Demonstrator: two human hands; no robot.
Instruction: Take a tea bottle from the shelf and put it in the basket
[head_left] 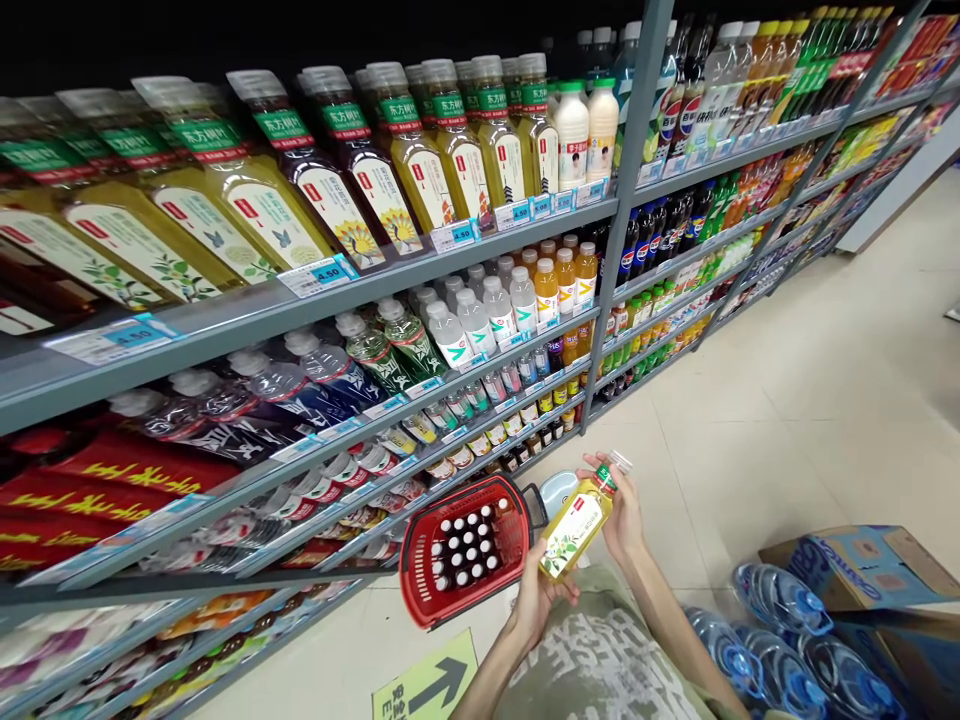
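Note:
A bottle of yellow tea [576,528] with a clear cap, green neck band and white label is held tilted in front of my body. My left hand [534,598] grips it around the base. Near the neck, my right hand [622,512] has its fingers wrapped behind the bottle. The label faces up toward me. Just left of the hands, a red shopping basket [418,565] sits on the floor, with several dark, white-capped bottles inside. Similar tea bottles [420,175] line the upper shelf.
Grey shelves [517,235] full of drinks run along the left and away to the far right. Large water bottles [780,600] and a blue cardboard box [862,568] stand on the floor at right. A green arrow sign [427,682] lies on the floor [720,400].

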